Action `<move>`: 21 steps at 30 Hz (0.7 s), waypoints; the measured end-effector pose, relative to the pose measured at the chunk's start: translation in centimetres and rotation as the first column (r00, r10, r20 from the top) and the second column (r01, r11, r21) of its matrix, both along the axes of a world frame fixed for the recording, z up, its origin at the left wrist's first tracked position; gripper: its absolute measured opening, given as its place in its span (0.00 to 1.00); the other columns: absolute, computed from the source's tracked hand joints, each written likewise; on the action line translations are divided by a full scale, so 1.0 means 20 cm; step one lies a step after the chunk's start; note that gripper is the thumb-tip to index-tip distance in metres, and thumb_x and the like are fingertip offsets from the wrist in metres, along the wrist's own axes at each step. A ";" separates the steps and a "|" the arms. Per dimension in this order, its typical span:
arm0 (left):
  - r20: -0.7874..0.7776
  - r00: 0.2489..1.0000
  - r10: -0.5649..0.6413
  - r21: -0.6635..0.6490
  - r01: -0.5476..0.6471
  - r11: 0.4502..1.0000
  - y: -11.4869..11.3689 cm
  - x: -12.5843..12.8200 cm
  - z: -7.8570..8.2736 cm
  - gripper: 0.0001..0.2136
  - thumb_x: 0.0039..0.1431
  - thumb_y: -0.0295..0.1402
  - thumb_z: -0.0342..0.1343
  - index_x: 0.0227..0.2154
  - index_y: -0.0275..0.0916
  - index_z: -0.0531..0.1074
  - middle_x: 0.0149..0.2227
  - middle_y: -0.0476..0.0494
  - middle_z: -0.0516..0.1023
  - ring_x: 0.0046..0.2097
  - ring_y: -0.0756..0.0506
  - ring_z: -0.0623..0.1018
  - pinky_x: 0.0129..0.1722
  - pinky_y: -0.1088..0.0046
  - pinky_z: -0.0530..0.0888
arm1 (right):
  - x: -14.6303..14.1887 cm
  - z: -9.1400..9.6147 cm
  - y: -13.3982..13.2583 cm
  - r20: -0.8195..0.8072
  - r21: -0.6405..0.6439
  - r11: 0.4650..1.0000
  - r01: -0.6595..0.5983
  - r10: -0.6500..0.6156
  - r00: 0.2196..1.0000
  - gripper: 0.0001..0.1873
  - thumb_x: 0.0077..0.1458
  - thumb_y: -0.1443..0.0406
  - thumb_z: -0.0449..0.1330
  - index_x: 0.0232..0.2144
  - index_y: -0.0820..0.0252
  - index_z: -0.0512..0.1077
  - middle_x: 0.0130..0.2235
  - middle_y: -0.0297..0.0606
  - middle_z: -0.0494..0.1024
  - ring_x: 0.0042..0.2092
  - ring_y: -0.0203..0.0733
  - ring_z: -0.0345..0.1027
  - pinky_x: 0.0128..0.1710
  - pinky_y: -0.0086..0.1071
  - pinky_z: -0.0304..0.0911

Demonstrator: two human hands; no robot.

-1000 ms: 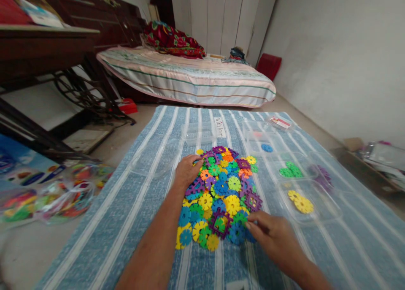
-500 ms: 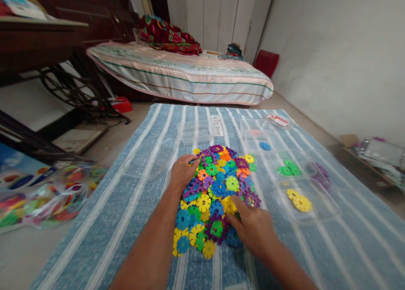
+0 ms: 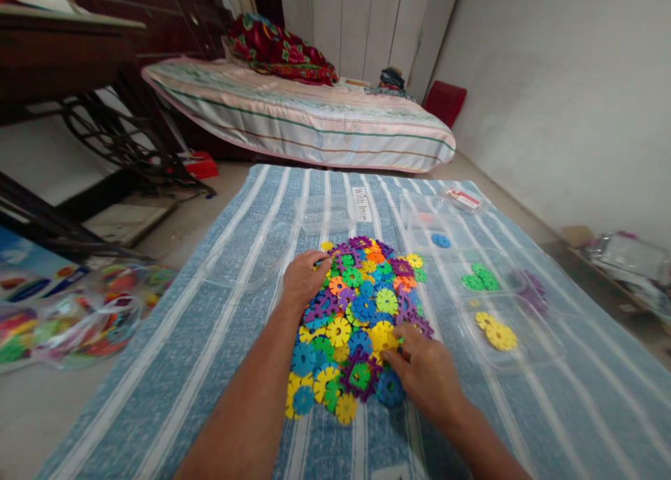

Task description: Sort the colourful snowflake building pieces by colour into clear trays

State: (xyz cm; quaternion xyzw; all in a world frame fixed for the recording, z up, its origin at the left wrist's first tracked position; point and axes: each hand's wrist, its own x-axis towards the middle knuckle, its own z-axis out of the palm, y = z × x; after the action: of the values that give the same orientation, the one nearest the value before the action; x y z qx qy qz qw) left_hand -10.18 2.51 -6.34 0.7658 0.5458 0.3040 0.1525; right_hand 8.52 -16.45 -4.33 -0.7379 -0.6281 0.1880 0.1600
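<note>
A heap of colourful notched plastic discs (image 3: 364, 305) and purple square pieces lies on the striped cloth in front of me. My left hand (image 3: 307, 277) rests at the heap's upper left edge, its fingers apart and partly hidden among the pieces. At the heap's right side, my right hand (image 3: 427, 368) has thumb and forefinger at the edge of a yellow notched disc (image 3: 384, 336), pinching it. Just below lies a purple square piece (image 3: 361, 375) around a green disc. A blue disc (image 3: 391, 388) sits beside my right thumb.
Clear plastic boxes stand to the right; one holds yellow discs (image 3: 498, 333), others green discs (image 3: 479, 277), purple pieces (image 3: 530, 291) and a blue disc (image 3: 441, 240). A clear box (image 3: 325, 214) stands behind the heap. Bags of colourful pieces (image 3: 89, 326) lie on the floor at left.
My right hand has shifted slightly, and the yellow disc at its fingertips now shows more of its face. My left hand stays at the heap's edge. The view has tilted a little.
</note>
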 end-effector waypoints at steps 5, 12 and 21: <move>0.003 1.000 -0.004 0.003 0.004 1.000 0.00 0.00 0.00 0.14 0.57 0.38 0.47 0.34 0.40 0.77 0.40 0.43 0.79 0.44 0.43 0.76 0.49 0.68 0.70 | 0.07 0.07 -0.05 -0.227 0.136 0.991 0.012 0.019 0.974 0.14 0.57 0.59 0.51 0.23 0.57 0.68 0.22 0.30 0.72 0.24 0.34 0.66 0.24 0.25 0.55; 0.024 1.000 0.008 -0.008 -0.007 1.000 -0.01 0.01 0.00 0.13 0.57 0.37 0.48 0.33 0.40 0.77 0.40 0.44 0.80 0.44 0.44 0.76 0.48 0.69 0.70 | 0.46 0.26 -0.19 0.159 0.418 0.836 0.355 -0.452 0.878 0.24 0.54 0.46 0.48 0.32 0.55 0.74 0.27 0.36 0.77 0.27 0.41 0.71 0.24 0.30 0.60; 0.002 1.000 0.009 -0.013 -0.009 1.000 -0.01 0.01 0.00 0.12 0.57 0.37 0.48 0.33 0.42 0.77 0.40 0.45 0.80 0.45 0.44 0.76 0.49 0.69 0.70 | 0.18 0.11 -0.17 0.002 0.282 0.959 0.001 -0.002 1.000 0.17 0.60 0.56 0.49 0.35 0.56 0.75 0.26 0.35 0.79 0.26 0.37 0.73 0.26 0.26 0.62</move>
State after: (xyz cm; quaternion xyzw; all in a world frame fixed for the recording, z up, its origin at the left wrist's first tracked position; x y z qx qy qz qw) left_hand -9.94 2.23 -6.28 0.7619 0.5513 0.3017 0.1567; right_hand 12.10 -19.81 -2.10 -0.7084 -0.6480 0.0955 0.2629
